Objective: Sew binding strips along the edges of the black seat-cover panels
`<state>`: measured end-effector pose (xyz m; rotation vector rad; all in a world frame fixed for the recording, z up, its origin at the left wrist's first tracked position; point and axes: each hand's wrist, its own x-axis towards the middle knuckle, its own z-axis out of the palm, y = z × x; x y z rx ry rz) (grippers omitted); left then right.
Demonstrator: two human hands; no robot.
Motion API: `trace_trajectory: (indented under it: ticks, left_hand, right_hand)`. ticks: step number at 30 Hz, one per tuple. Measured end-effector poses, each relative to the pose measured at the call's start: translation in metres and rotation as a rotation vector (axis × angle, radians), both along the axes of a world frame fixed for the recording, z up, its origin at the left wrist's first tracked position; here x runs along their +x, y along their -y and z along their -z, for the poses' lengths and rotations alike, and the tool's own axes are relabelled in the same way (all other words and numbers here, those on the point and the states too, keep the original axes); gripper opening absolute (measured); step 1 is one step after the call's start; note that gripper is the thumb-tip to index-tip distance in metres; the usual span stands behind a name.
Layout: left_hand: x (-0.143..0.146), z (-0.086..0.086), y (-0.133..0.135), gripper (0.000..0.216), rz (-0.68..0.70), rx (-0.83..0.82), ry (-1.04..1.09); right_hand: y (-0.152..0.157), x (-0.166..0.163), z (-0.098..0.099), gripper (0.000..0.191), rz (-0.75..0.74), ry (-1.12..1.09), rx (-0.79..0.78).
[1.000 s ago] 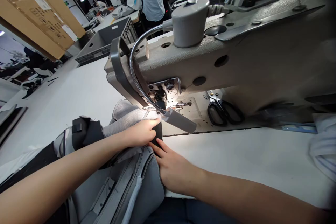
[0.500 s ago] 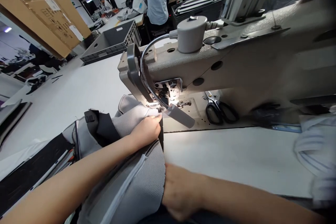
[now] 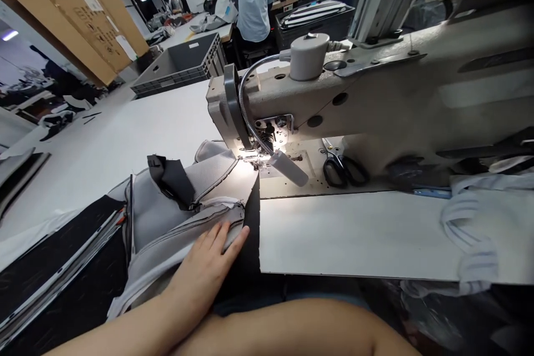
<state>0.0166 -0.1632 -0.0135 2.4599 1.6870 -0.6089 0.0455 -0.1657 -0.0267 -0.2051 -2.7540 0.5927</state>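
My left hand [image 3: 208, 264] lies flat and open, fingers stretched out, on a grey mesh fabric piece [image 3: 167, 217] with a zipper edge. A black strip [image 3: 250, 228] runs along the fabric's right side up to the needle area [image 3: 254, 158] of the grey sewing machine [image 3: 375, 94]. A black strap [image 3: 173, 178] sits on top of the fabric. Only my right forearm [image 3: 292, 328] shows, lying across the bottom of the picture; its hand is out of frame.
A gooseneck lamp [image 3: 287, 167] lights the needle plate. Black scissors [image 3: 344, 169] lie on the machine bed. White striped cloth [image 3: 471, 222] is at the right, black panels [image 3: 54, 267] at the left. Behind are a grey crate [image 3: 183, 64], cardboard boxes [image 3: 79, 11] and a seated person [image 3: 252, 0].
My left hand has drawn back from the needle and now lies flat lower on the fabric. My right hand has left the fabric's edge and gone out of view.
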Motion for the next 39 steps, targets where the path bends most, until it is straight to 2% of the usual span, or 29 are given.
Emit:
trace_trajectory:
  ticks: [3, 4, 5, 7, 10, 12, 15, 18, 21, 27, 33, 39]
  left_hand:
    - [-0.004, -0.006, -0.019, 0.075, -0.05, 0.047, -0.025]
    - [-0.004, -0.007, -0.026, 0.073, -0.078, 0.044, -0.036]
    - [-0.002, -0.009, -0.031, 0.07, -0.101, 0.034, -0.036]
    - [0.001, -0.008, -0.038, 0.062, -0.124, 0.009, 0.021]
    - [0.005, -0.004, -0.041, 0.053, -0.13, -0.018, 0.191]
    - [0.008, 0.001, -0.041, 0.052, -0.155, -0.014, 0.272]
    - [0.011, 0.007, -0.044, 0.049, -0.211, -0.015, 0.391]
    - [0.015, 0.012, -0.049, 0.045, -0.226, -0.056, 0.572]
    - [0.015, 0.015, -0.052, 0.04, -0.209, -0.103, 0.671]
    - [0.016, 0.018, -0.059, 0.041, -0.202, -0.055, 0.655]
    - [0.025, 0.015, -0.082, 0.024, -0.209, -0.084, 0.661]
    - [0.023, 0.015, -0.107, 0.026, -0.116, -0.052, 0.589]
  right_hand:
    - [0.005, 0.052, 0.013, 0.032, -0.059, 0.049, -0.066]
    - [0.004, 0.076, 0.018, 0.029, -0.035, 0.06, -0.071]
    - [0.0, 0.1, 0.024, 0.026, 0.034, 0.03, -0.052]
    - [-0.012, 0.14, 0.034, 0.039, 0.217, 0.0, 0.043]
    - [-0.028, 0.168, 0.052, 0.047, 0.337, 0.013, 0.246]
    - [-0.03, 0.166, 0.065, 0.041, 0.355, -0.032, 0.357]
    - [-0.023, 0.151, 0.075, 0.034, 0.404, -0.12, 0.428]
    - [-0.02, 0.143, 0.071, 0.031, 0.4, -0.145, 0.457]
    - [-0.025, 0.15, 0.062, 0.031, 0.349, -0.132, 0.488]
    - [-0.038, 0.167, 0.057, 0.033, 0.22, -0.179, 0.496]
    - [-0.056, 0.162, 0.055, 0.031, 0.218, -0.107, 0.501]
    - [-0.079, 0.159, 0.051, 0.029, 0.207, -0.041, 0.498]
